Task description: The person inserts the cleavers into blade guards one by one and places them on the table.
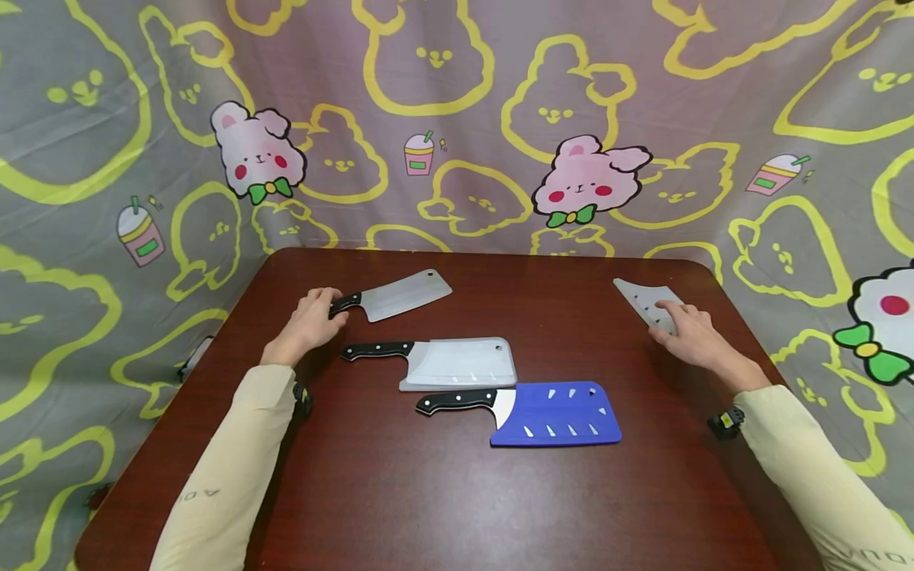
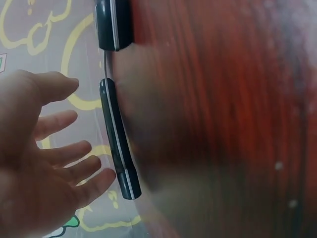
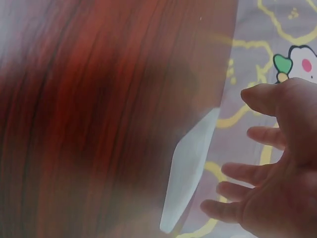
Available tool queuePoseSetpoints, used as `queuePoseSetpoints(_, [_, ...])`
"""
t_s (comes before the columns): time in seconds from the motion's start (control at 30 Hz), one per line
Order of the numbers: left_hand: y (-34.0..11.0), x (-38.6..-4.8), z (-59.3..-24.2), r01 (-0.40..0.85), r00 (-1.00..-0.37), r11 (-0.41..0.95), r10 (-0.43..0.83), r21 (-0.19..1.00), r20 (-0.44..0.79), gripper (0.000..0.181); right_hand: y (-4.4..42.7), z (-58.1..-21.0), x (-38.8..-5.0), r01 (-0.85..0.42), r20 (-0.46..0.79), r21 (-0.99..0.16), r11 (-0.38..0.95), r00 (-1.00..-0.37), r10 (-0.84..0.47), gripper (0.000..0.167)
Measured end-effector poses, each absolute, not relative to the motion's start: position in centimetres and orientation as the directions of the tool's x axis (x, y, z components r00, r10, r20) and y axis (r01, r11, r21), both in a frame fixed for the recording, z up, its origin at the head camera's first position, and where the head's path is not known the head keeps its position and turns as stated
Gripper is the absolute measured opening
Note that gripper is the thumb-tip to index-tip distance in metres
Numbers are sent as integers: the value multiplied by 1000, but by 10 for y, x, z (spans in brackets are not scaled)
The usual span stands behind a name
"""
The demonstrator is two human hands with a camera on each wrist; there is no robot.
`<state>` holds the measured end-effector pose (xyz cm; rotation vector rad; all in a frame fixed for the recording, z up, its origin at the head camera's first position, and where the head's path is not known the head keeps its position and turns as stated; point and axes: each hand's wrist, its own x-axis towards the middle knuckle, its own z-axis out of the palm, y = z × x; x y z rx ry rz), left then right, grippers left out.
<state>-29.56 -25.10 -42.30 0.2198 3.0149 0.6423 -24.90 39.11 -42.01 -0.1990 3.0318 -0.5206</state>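
A bare cleaver (image 1: 407,296) with a black handle lies at the far left of the table, its blade pointing right. My left hand (image 1: 307,321) hovers at its handle; in the left wrist view the fingers are spread beside the black handle (image 2: 118,139), not wrapped round it. On the far right lies a pale grey-white blade guard (image 1: 645,300) with several small slots. Over its near end is my right hand (image 1: 691,333). From the right wrist, the fingers look loosely extended, apart from the guard (image 3: 190,171).
Mid-table lies a second cleaver (image 1: 382,350), its blade inside a translucent white guard (image 1: 457,363). Just nearer and to the right is another cleaver (image 1: 457,400) in a blue guard (image 1: 560,414). A cartoon-printed curtain (image 1: 471,119) surrounds the brown table (image 1: 457,507).
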Motion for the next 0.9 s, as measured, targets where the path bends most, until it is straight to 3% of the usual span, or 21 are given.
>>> queuePoseSetpoints(0.37, [-250,-294,-421,79,-985,945,123,317,-120,52,413,-428,-250,-30,-151,-293,956,-986,-77,80])
queuePoseSetpoints(0.9, [-256,-292,-423,52,-981,944,110,325,-162,48,423,-431,-249,109,-230,-276,955,-972,45,104])
